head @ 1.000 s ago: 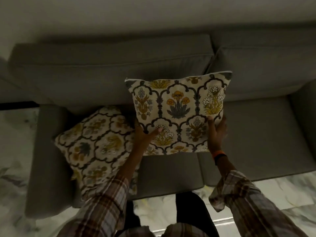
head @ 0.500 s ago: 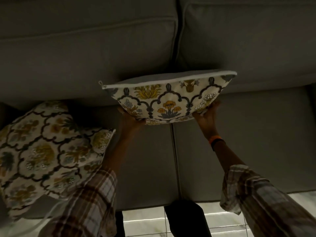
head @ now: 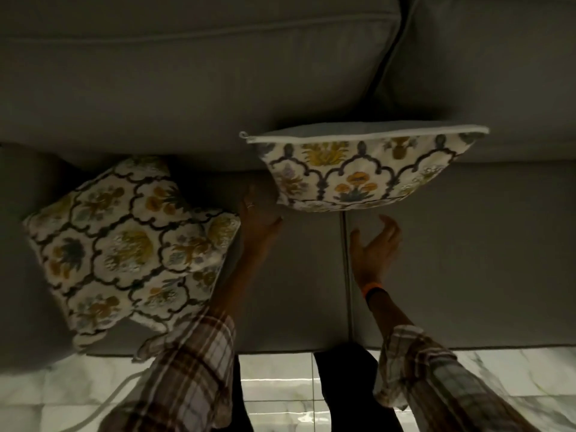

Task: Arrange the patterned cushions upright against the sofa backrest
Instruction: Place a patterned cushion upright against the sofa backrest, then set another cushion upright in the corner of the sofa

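Observation:
A floral patterned cushion (head: 361,173) stands upright on the grey sofa seat, leaning against the backrest (head: 193,88), its zipped top edge facing me. My left hand (head: 260,219) is just off its lower left corner, fingers spread, holding nothing; whether it touches the cushion I cannot tell. My right hand (head: 375,244) hovers below the cushion, fingers apart and curled, clear of it. A second patterned cushion (head: 124,244) lies tilted flat on the left of the seat, one corner by the backrest.
The sofa seat (head: 461,251) has a seam between two seat pads under my right hand. The left armrest (head: 15,213) borders the lying cushion. White marble floor tiles (head: 280,385) run along the front edge, with my dark trouser legs there.
Both hands have let go of the floral cushion, which now rests against the backrest. My right hand has pulled back toward me. The view has shifted, bringing the lying cushion more into frame.

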`<state>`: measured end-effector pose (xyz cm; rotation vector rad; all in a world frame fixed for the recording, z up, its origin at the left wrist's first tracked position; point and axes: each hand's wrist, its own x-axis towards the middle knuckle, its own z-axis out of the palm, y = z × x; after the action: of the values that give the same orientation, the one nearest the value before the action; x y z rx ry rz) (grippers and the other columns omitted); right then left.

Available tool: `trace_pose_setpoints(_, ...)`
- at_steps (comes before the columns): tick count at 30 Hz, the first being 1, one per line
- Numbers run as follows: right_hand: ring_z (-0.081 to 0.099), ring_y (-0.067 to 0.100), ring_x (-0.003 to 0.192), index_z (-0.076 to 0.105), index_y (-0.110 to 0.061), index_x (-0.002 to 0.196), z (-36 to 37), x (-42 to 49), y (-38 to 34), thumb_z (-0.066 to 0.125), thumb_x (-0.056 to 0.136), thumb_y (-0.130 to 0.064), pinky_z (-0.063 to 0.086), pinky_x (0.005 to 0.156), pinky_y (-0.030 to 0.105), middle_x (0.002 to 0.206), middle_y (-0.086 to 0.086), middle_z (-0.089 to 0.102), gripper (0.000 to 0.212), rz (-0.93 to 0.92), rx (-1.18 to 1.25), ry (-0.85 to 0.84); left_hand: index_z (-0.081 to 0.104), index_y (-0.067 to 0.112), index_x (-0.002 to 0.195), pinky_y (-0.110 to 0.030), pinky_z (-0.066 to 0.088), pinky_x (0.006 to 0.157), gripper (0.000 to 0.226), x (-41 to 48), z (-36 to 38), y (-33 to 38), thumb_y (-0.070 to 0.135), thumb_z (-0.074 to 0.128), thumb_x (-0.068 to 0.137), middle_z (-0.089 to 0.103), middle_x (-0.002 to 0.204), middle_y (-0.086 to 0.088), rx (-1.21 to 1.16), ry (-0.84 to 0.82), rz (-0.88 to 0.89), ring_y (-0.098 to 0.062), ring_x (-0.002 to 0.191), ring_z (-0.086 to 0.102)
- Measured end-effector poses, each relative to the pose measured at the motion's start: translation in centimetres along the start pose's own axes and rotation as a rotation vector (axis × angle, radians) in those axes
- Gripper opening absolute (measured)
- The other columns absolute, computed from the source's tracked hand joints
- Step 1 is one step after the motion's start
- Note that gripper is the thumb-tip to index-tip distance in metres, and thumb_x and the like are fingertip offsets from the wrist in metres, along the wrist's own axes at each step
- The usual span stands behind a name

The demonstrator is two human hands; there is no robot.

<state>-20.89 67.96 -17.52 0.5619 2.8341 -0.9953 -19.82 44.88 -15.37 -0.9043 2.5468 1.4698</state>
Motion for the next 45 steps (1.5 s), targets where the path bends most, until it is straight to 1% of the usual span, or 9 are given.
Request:
trace_pose_setpoints(8,0.048,0.041,0.142,0.056,-0.008,0.144,8.8,-11.4,-16.9,0.054,0.095,-0.052,0.043,0.116,0.059,0.153,0.020,0.050,0.066,-0.309,0.015,-0.368,0.036,0.014,0.148,-0.053,0.038,0.115,0.066,-1.0,-16.5,-6.9,0.039,0.058,0.091,0.032,0.156,-0.017,0.348,0.126,0.279,-0.034,0.146,0.031)
trace_pose_setpoints(19,0.048,0.044,0.144,0.023,-0.020,0.167,23.5,-17.8,-27.8,0.055,0.093,-0.076,0.044,0.115,0.059,0.162,0.017,0.045,0.098,0.015,0.016,-0.671,0.010,0.019,0.157,-0.059,0.005,0.124,0.096,2.4,-32.7,-23.7,0.063,0.059,0.086,0.008,0.165,-0.013,0.210,0.305,-0.393,-0.034,0.153,0.008)
trace_pose_setpoints(25,0.067,0.022,0.125,0.066,-0.028,0.139,24.5,-14.8,-26.6,0.073,0.068,-0.085,0.050,0.114,0.054,0.135,-0.003,0.073,0.092,0.079,0.332,-0.767,0.006,0.028,0.157,-0.064,0.031,0.116,0.132,2.5,-34.0,-27.8,0.086,0.069,0.056,0.028,0.160,-0.017,-0.503,0.315,-0.769,-0.042,0.144,0.032)
trace_pose_setpoints(30,0.068,0.022,0.122,0.057,-0.030,0.146,20.2,-19.4,-24.1,0.062,0.084,-0.081,0.055,0.106,0.047,0.131,-0.003,0.073,0.080,0.011,0.357,-0.562,0.006,0.020,0.158,-0.052,0.025,0.120,0.106,-2.8,-31.5,-25.5,0.063,0.066,0.082,0.020,0.163,-0.015,-0.432,0.374,-0.648,-0.039,0.149,0.024)
trace_pose_setpoints(33,0.065,-0.005,0.121,0.059,-0.027,0.142,16.3,-21.6,-20.0,0.065,0.100,-0.053,0.056,0.104,0.025,0.128,-0.023,0.068,0.050,-0.061,0.432,-0.442,0.001,0.022,0.157,-0.039,0.020,0.124,0.128,-7.1,-29.0,-24.2,0.087,0.060,0.064,0.014,0.164,-0.005,-0.456,0.369,-0.444,-0.018,0.149,0.019)
trace_pose_setpoints(37,0.062,0.016,0.135,0.045,0.004,0.151,11.3,-21.6,-12.0,0.057,0.102,-0.040,0.051,0.116,0.035,0.145,0.018,0.062,0.067,0.064,0.556,-0.318,-0.002,0.017,0.155,-0.010,0.020,0.117,0.132,-11.1,-23.7,-20.1,0.092,0.055,0.061,0.015,0.155,0.003,-0.366,0.293,-0.276,-0.011,0.144,0.018)
trace_pose_setpoints(39,0.057,0.026,0.141,0.040,0.002,0.155,8.1,-20.6,-8.0,0.055,0.098,-0.051,0.047,0.119,0.046,0.153,0.021,0.054,0.080,0.081,0.588,-0.247,0.005,0.014,0.153,-0.031,0.031,0.121,0.119,-12.9,-19.6,-17.8,0.084,0.057,0.072,0.023,0.158,-0.014,-0.276,0.233,-0.193,-0.028,0.146,0.029)
trace_pose_setpoints(42,0.061,-0.003,0.127,0.045,-0.024,0.149,3.3,-17.8,-2.1,0.049,0.094,-0.055,0.049,0.110,0.034,0.141,0.014,0.058,0.063,0.108,0.615,-0.138,0.011,0.005,0.152,-0.055,0.031,0.119,0.114,-15.5,-12.0,-14.6,0.079,0.056,0.078,0.026,0.157,-0.027,-0.142,0.130,-0.186,-0.038,0.145,0.032)
trace_pose_setpoints(45,0.053,0.031,0.135,0.045,-0.058,0.143,-2.1,-12.8,5.6,0.044,0.096,-0.055,0.038,0.118,0.059,0.147,0.018,0.055,0.047,0.146,0.527,0.036,0.025,0.005,0.150,-0.051,0.031,0.121,0.101,-18.6,-2.9,-10.7,0.070,0.060,0.081,0.033,0.156,-0.021,-0.023,0.005,-0.114,-0.033,0.145,0.035)
